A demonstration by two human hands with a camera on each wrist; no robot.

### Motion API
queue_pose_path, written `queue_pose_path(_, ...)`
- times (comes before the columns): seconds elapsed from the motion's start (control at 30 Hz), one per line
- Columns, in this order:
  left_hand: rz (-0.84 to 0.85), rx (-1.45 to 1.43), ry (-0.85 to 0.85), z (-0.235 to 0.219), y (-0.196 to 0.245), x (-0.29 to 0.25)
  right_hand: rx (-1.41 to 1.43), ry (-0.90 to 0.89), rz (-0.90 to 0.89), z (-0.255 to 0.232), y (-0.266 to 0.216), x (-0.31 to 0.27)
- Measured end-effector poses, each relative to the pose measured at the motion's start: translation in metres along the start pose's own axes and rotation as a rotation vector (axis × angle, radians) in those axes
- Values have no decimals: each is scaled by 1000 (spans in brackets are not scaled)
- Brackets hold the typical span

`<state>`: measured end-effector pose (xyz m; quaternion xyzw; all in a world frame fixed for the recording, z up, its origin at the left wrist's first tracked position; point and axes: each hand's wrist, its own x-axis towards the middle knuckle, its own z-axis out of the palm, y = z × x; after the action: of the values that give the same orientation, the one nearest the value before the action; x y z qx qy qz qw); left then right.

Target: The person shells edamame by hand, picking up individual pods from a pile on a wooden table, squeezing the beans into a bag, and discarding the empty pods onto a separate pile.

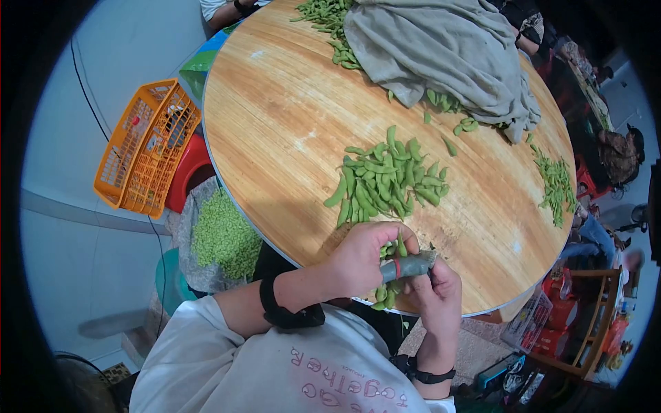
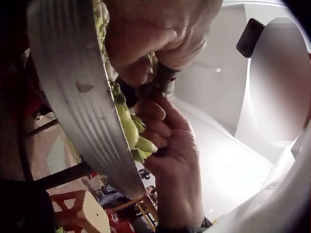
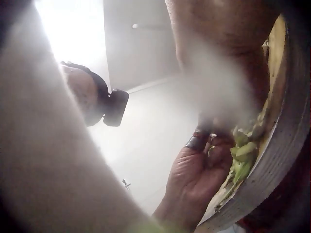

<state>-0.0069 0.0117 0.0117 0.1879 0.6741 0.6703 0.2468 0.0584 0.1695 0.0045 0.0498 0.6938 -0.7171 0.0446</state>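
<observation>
The shirt (image 1: 275, 365) lies nearest; both hands are just beyond it, at the near edge of the bench (image 1: 275, 138). The left hand (image 1: 358, 258) curls its fingers round a pod (image 1: 402, 246), grip clamped, probably to steady it against the grey tube (image 1: 415, 266). The right hand (image 1: 438, 296) curls at the tube's right end; whether its grip holds anything cannot be told. The pile (image 1: 385, 182) lies just beyond the left grip, probably for short reach.

There are two hands (image 1: 361, 256) (image 1: 439, 292) and (just) one cloth (image 1: 441, 51).
</observation>
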Motion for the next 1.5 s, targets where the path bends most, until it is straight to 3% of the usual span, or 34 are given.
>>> queue_pose_path(0.03, 2, -1, 3, -2, -1, 1, -2, -3, -2, -1, -2, 1)
queue_pose_path(0.1, 205, 142, -15, -5, -5, 3, 182, 50, 176, -2, -7, 2)
queue_pose_path(0.23, 212, 91, -54, -7, -9, 5, 267, 48, 210, -3, -11, 3)
queue_pose_path(0.3, -97, -319, -28, -6, -6, 6, 52, 17, 87, -1, -8, 2)
queue_pose_path(0.43, -223, -343, -18, -7, -5, 4, 85, 46, 41, 14, -15, 3)
queue_pose_path(0.5, 35, -242, 62, -3, -15, 6, -119, 54, -62, 19, -12, 4)
queue_pose_path(0.63, 131, -118, 68, 3, -16, 4, -179, 91, -95, 17, -3, 9)
queue_pose_path(0.83, -134, -443, 83, 1, -4, -2, 165, -46, 98, 7, -18, 1)
queue_pose_path(0.9, -299, -734, 121, -2, -2, 1, 376, -145, 236, 1, -21, 0)
queue_pose_path(1.0, -255, -792, 82, -2, -9, 0, 391, -220, 185, -3, -10, -1)
queue_pose_path(1.13, -161, -547, 62, 2, -13, 0, 379, -207, 200, -3, -9, 0)
queue_pose_path(1.2, 141, -19, 66, 1, -11, 0, 387, -133, 222, 0, -11, -1)
queue_pose_path(1.23, 139, -14, 60, 1, -11, -1, 393, -130, 218, 0, -11, -2)
queue_pose_path(1.3, 48, -176, -37, 1, -10, -2, 458, -133, 269, -2, -9, -2)
queue_pose_path(1.43, 123, -263, -221, -3, -17, -1, 604, -243, 343, -8, -10, -8)
queue_pose_path(1.5, -178, -866, -289, -1, -14, 1, 749, -278, 374, -9, -9, -9)
